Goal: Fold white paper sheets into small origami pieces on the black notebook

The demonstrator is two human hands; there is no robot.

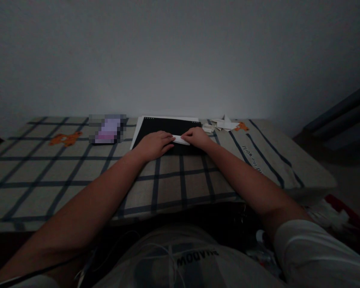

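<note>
A small white strip of folded paper (180, 139) lies on a black sheet or folder (168, 125) near the table's far edge. My left hand (156, 145) rests on the black surface, palm down, its fingertips and thumb closed about the strip's left end. At the other end, my right hand (198, 138) pinches the paper between thumb and bent fingers. Just right of that hand are white folded paper pieces (226, 124), one with a point sticking up, and a smaller crumpled-looking bit (208, 128).
White sheets (135, 134) stick out from under the black one. A phone (109, 130) with a lit, blurred screen lies to the left. A checked cloth (168, 180) with orange figures covers the table, which meets a grey wall (174, 56). Below right is a red container (348, 212).
</note>
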